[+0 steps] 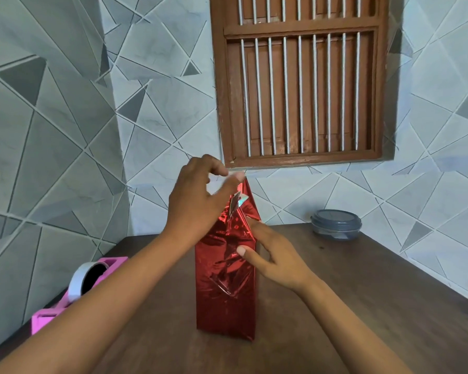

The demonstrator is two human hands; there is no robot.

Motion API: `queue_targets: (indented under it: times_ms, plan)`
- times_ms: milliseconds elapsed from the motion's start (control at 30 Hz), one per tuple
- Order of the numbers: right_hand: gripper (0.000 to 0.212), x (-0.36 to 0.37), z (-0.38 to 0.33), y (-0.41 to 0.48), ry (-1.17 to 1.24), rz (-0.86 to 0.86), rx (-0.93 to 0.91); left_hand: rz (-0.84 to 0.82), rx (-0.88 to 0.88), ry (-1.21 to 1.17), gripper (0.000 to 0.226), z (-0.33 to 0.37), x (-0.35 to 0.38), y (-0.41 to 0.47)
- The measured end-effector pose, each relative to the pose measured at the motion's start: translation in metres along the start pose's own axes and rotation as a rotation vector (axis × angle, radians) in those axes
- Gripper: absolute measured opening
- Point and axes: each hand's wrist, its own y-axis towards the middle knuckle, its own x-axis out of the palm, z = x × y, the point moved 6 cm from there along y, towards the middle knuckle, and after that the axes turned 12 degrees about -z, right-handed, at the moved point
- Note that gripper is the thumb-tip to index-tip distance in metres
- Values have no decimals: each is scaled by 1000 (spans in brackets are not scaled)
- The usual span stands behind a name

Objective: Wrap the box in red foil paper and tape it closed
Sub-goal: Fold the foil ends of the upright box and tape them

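The box [225, 292] stands upright in the middle of the brown table [362, 292], covered in shiny red foil paper. At its top the foil rises in a pointed flap [247, 203] with a silver underside showing. My left hand [197, 201] hovers at the top left of the box, its thumb tip by the flap's peak. The fingers are blurred, so I cannot tell whether they pinch anything. My right hand [276, 257] holds the box's upper right side, thumb pressed on the front face and fingers behind.
A pink tape dispenser [65, 298] with a white roll sits at the table's left edge, partly under my left forearm. A grey lidded container [335, 224] stands at the back right by the tiled wall. A barred wooden window is above.
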Motion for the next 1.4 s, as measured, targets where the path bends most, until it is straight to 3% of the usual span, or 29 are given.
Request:
queue_targets:
  times_ms: [100,200,333,467,533,633,767,833,933,1033,1200,1267,1400]
  plan:
    - [68,1,0,2,-7,-9,19,-86,183,483,47,13,11,-4]
    - [68,0,-2,0,-11,-3,17,-52,243,663,27,15,17,-4]
    - [65,-2,-1,-1,-2,9,24,-37,82,367,11,12,8,0]
    - [63,-1,0,-3,25,11,-5,-101,-196,-313,11,-8,12,-2]
    - [64,0,1,-4,21,14,4,1,-259,-540,8,-23,9,-4]
    - [67,1,3,-3,15,2,18,131,-217,-456,7,-34,-12,-4]
    - [68,2,2,2,-3,-13,7,-246,-185,-207,53,-27,-5,-3]
    - [67,2,0,3,4,-19,4,-326,-202,-140,54,-28,3,-1]
    - [62,0,-6,7,7,-25,-16,-238,-202,-130,29,-28,-1,9]
    - [55,-4,-10,10,22,-22,-15,-184,-163,-181,23,-26,-2,12]
    - [49,-5,-10,9,63,-6,-24,105,-178,-388,7,-45,-27,17]
    - [48,-5,-10,9,82,-12,-37,9,-235,-403,9,-65,-23,26]
    - [42,-6,-12,10,95,-30,-67,-453,-349,-460,31,-97,24,32]
